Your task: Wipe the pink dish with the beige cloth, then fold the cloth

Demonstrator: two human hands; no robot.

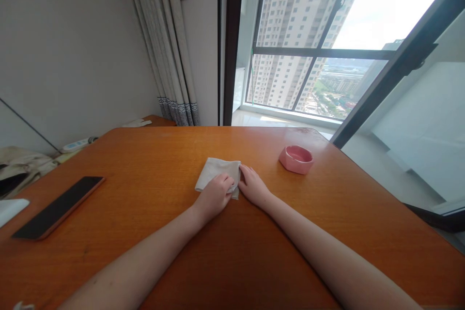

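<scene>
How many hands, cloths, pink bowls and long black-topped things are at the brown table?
Hands: 2, left hand and right hand
Cloth: 1
Pink bowl: 1
Long black-topped thing: 1
Total: 5

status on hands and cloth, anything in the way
Left hand on cloth, fingers curled. Right hand at its right edge. Cloth folded on table. Pink bowl off right, apart from both hands.
</scene>
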